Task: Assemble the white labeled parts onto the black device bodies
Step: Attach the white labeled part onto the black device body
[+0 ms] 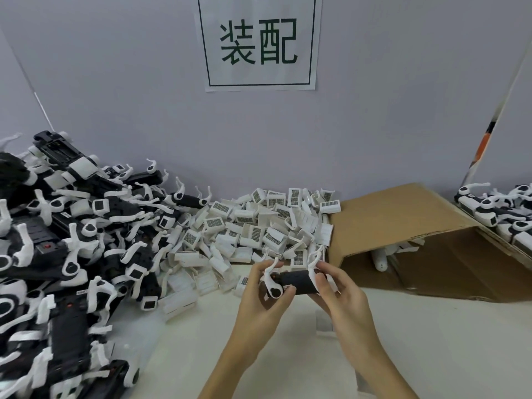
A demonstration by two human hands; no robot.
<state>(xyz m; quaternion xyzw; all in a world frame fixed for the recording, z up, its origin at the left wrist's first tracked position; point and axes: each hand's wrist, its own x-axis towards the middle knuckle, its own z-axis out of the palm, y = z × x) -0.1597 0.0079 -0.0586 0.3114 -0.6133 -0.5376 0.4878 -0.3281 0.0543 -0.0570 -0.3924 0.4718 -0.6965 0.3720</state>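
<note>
Pale grey wall (115, 82) at the far side, bearing a white paper sign (260, 41) with green characters. Pale counter (288, 355) below it, bare only at the near centre. Left: a large heap of black device bodies with white curved arms (66, 240), spreading to the near edge. Right: a brown cardboard box lying on its side (408, 223), its mouth open toward the near right, with a few white pieces inside; further black-and-white units (501, 208) lie behind it. Far centre: a pile of white labeled parts, small clips with printed code stickers (259, 226), within easy reach just beyond the hands and crowding the work area. Near centre: one black device body with white arms (293, 280), held above the counter between both hands, probably so that a white part can be pressed on. The left hand (259, 300) has its grip closed round the body's left end, steadying it; the right hand (342, 298) pinches the right end at a white arm.
</note>
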